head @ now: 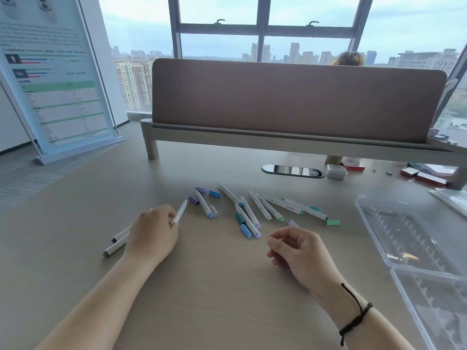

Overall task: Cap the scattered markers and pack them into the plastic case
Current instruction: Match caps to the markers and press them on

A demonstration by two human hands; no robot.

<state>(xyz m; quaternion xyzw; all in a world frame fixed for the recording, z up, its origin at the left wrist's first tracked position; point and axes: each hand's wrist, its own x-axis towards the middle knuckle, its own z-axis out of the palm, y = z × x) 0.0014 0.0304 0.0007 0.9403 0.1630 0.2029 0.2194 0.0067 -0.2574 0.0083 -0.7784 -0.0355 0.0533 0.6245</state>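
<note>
Several white markers (249, 213) lie scattered across the middle of the table, uncapped, with loose caps among them in purple (201, 189), blue (214, 193), teal and green (332, 222). My left hand (151, 231) grips one white marker (181, 212) by its lower end, tip pointing up and away. Two more markers (117, 242) lie partly under that hand. My right hand (295, 248) hovers above the table with fingers curled and nothing visible in them. The clear plastic case (404, 236) lies open at the right, its slotted tray holding no markers.
A brown desk divider (290, 97) on a raised shelf blocks the far side. A cable port (293, 171), a small grey tin (336, 171) and red boxes (429, 176) sit at the back right. A standing poster (55, 77) is at the left.
</note>
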